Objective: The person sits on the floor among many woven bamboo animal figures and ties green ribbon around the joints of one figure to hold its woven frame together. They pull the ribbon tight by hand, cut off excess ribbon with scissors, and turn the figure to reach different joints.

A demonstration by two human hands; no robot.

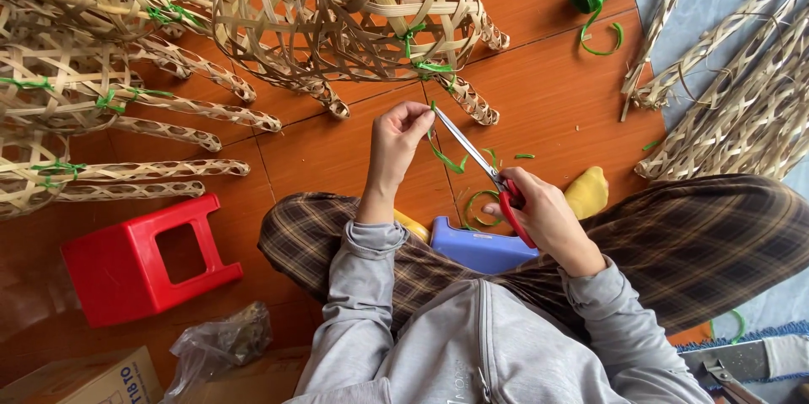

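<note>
The left hand (399,136) pinches a green strip (442,154), which hangs between both hands. The right hand (539,214) grips red-handled scissors (480,160), their blades at the strip. A cardboard box (93,381) with red print lies far below-left of the left hand.

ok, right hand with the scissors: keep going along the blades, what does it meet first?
The right hand points its scissors up-left; first in line is the green strip pinched by the left hand, probably.

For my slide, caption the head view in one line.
Seated person's left hand pinches a green strip while the right hand snips it with red-handled scissors, beside woven bamboo frames.
</note>
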